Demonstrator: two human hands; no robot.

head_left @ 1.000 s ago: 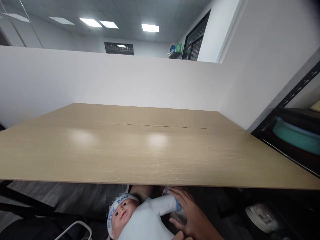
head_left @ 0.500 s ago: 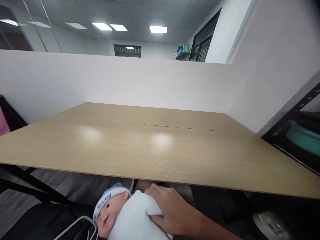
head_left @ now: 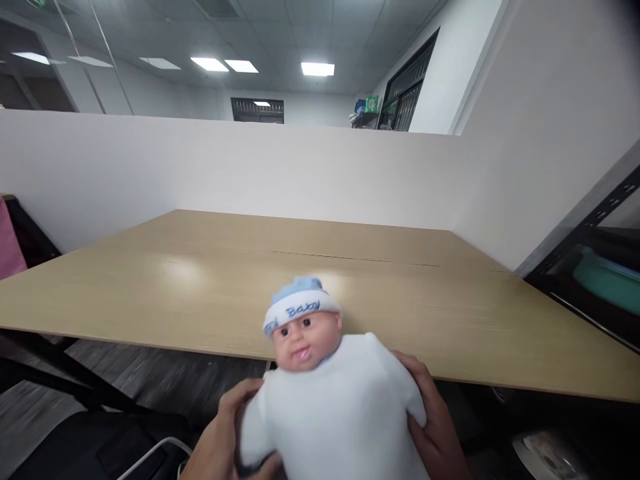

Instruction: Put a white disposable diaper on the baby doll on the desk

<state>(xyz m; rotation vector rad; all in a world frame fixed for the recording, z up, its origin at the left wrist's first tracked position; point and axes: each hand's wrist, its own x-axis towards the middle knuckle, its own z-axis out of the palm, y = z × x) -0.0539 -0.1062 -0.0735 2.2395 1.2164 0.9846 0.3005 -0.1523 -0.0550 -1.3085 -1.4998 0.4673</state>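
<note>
A baby doll [head_left: 335, 407] in a white garment and a blue-and-white cap [head_left: 303, 303] marked "Baby" faces me at the near edge of the table. Its head tilts toward the left and its lower body runs out of the picture. My left hand [head_left: 233, 433] grips the doll's side and sleeve at the left of the view, fingers wrapped round it. On the other side, my right hand [head_left: 433, 427] is closed round the opposite sleeve. Part of each hand's fingers is hidden behind the doll.
A wooden table [head_left: 200, 300] reaches back to a white partition [head_left: 310, 173]. At the right stands a black shelf [head_left: 590, 247] holding a green item [head_left: 607, 277]. A black bag-like object [head_left: 100, 447] with a white cable [head_left: 155, 450] lies low at the left.
The doll has risen from below the table edge and moved right, turning more upright to face me. My left hand has come into view on it; my right hand has shifted right.
</note>
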